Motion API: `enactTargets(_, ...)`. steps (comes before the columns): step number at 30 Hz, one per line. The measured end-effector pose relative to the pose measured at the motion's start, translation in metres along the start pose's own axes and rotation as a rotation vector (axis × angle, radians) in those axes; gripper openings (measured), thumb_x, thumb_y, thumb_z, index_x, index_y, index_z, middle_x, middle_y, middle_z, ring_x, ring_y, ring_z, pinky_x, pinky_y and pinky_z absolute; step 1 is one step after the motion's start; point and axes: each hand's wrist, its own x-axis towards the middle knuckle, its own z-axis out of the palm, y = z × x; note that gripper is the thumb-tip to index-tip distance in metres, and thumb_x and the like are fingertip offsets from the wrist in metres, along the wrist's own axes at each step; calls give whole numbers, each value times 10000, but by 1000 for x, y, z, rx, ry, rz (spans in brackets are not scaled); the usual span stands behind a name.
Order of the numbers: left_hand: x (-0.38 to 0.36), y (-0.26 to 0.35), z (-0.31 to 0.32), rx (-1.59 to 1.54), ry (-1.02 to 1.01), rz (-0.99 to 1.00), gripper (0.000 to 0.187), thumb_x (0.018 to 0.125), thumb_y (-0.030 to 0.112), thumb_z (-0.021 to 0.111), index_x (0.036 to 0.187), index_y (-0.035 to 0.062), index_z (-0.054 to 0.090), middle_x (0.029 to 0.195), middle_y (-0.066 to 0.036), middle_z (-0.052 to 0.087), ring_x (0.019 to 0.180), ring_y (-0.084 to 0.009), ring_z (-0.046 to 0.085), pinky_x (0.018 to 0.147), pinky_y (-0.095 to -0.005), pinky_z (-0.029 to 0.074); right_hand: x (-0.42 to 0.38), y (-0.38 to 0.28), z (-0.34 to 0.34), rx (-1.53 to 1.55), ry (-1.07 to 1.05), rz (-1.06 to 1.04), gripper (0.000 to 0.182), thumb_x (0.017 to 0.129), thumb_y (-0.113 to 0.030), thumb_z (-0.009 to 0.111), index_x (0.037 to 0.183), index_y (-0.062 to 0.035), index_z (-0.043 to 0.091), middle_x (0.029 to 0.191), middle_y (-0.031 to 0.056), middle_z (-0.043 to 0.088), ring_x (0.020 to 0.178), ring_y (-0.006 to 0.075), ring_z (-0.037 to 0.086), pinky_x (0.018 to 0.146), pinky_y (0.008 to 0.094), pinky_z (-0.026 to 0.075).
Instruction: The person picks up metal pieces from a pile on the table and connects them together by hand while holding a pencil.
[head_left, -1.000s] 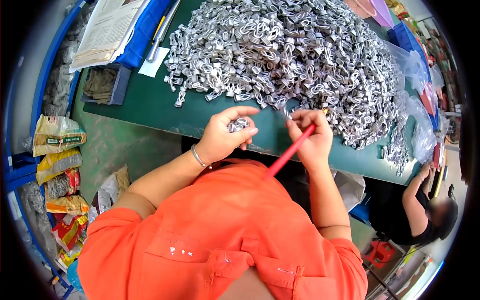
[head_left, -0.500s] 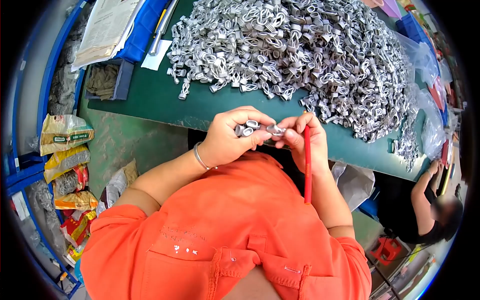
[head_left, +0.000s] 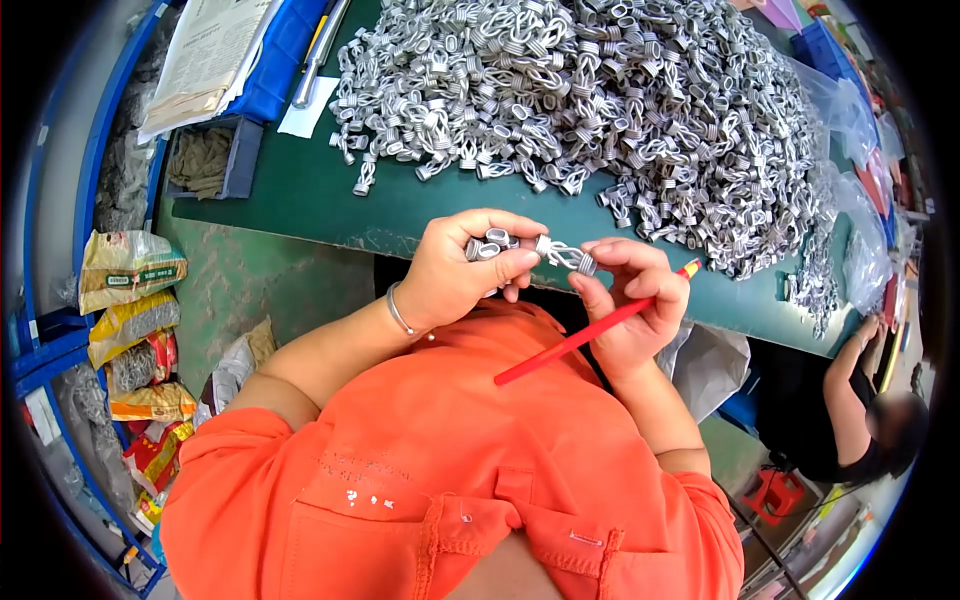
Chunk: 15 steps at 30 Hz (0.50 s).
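Observation:
Between my two hands is a silver metal fitting (head_left: 562,254), with ribbed ends and open looped strands in the middle. My left hand (head_left: 450,272) pinches its left end between thumb and forefinger, and more silver fittings (head_left: 489,247) are tucked in the curled fingers. At the right end, my right hand (head_left: 640,305) grips the same piece with its fingertips. A red pencil (head_left: 575,345) lies through that right hand, slanting down left, its pale tip pointing up right. Beyond both hands, a large heap of similar fittings (head_left: 590,100) covers much of the green table (head_left: 330,215).
Left of the heap are a blue bin (head_left: 285,65) with papers, a pen-like metal tool (head_left: 318,62) and a grey box (head_left: 240,160) holding cloth. Bags (head_left: 130,270) stack by a blue rack. A co-worker (head_left: 840,420) sits at the right; plastic bags (head_left: 865,235) lie nearby.
The fitting has turned so its full length shows between my hands. My right hand has rotated and moved slightly right, swinging the pencil from upright to a slant.

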Motion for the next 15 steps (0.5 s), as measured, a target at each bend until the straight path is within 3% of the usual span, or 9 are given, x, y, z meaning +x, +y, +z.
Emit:
enactTargets(2, 0, -3, 0, -187, 0, -178, 211, 808, 13, 570, 1013, -35, 556, 801, -109, 603, 588, -145, 578, 520, -238, 494, 6, -5, -1, -247, -153, -186, 381, 646, 105, 693, 750, -52, 362, 915, 175, 580, 843, 294, 600, 681, 341, 526)
enactTargets(4, 2, -3, -1, -428, -65, -247, 225, 837, 75, 556, 1044, -14, 555, 875, -106, 615, 693, -149, 618, 535, -234, 520, 13, -9, 7, -226, -213, -227, 343, 651, 73, 704, 729, -48, 392, 900, 176, 617, 818, 299, 620, 668, 356, 515)
enactTargets(6, 5, -6, -7, -677, -119, -373, 286, 876, 153, 492, 1120, 5, 508, 944, -122, 606, 783, -204, 628, 579, -294, 545, 13, -4, 6, -171, -272, -221, 314, 671, 59, 696, 723, -41, 403, 877, 177, 625, 816, 298, 625, 675, 356, 513)
enactTargets(8, 3, 0, -7, -775, -21, -417, 272, 880, 168, 483, 1115, 32, 501, 931, -103, 580, 769, -182, 597, 577, -293, 509, 20, 2, 2, -349, -214, -269, 293, 679, 42, 691, 702, -39, 410, 857, 165, 626, 777, 278, 621, 649, 333, 502)
enactTargets(10, 3, -12, -18, -816, -51, -362, 239, 878, 181, 498, 1082, 57, 508, 919, -84, 552, 767, -169, 563, 575, -286, 482, 24, 15, -4, -661, -154, -212, 291, 660, 48, 696, 704, -33, 420, 828, 145, 621, 699, 268, 595, 596, 322, 476)
enactTargets(14, 4, -16, -22, -779, -100, -222, 143, 860, 206, 549, 955, 104, 514, 848, -43, 472, 732, -135, 471, 563, -252, 404, 33, 41, -6, -853, -203, -182, 282, 612, 11, 716, 729, -31, 464, 841, 121, 583, 677, 290, 533, 579, 352, 443)
enactTargets(15, 5, -14, -21, -783, -85, -219, 99, 840, 133, 566, 915, 104, 509, 832, -40, 469, 727, -136, 485, 556, -264, 422, 34, 46, -6, -890, -219, -193, 274, 611, -8, 715, 743, -28, 476, 816, 114, 583, 674, 293, 530, 586, 355, 440)
